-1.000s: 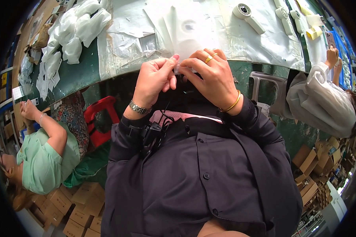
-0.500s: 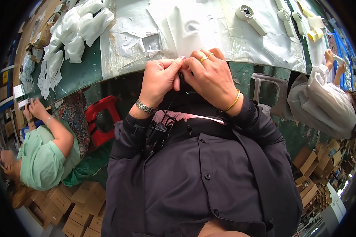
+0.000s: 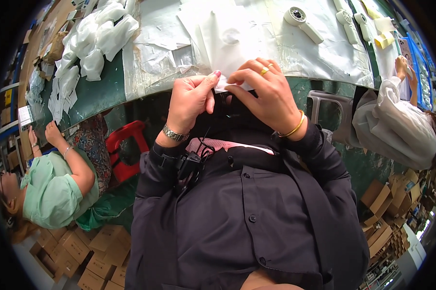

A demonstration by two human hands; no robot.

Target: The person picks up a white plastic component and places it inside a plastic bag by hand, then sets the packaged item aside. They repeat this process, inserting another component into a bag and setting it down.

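Note:
A white, translucent plastic bag (image 3: 230, 38) lies on the table in front of me, its near edge reaching over the table's rim. My right hand (image 3: 271, 96) has that near edge pinched between thumb and fingers. Just left of it is my left hand (image 3: 191, 99), closed, with the thumb pressed along the curled index finger. Its thumb tip is close to the bag's edge, and whatever it may hold is hidden. A roundish shape shows faintly on the bag.
A handheld fan (image 3: 302, 24) lies right of the bag, with more fans (image 3: 347, 26) beyond. Crumpled white bags (image 3: 99, 41) heap at the left. Co-workers sit on both sides, one in a green shirt (image 3: 58, 193). A red chair (image 3: 126, 140) and grey stool (image 3: 324, 104) stand beside me.
My hands have moved apart a little, the left one leftward. A white bag edge now shows under my right fingers. The left co-worker's hands have come down from a small white item.

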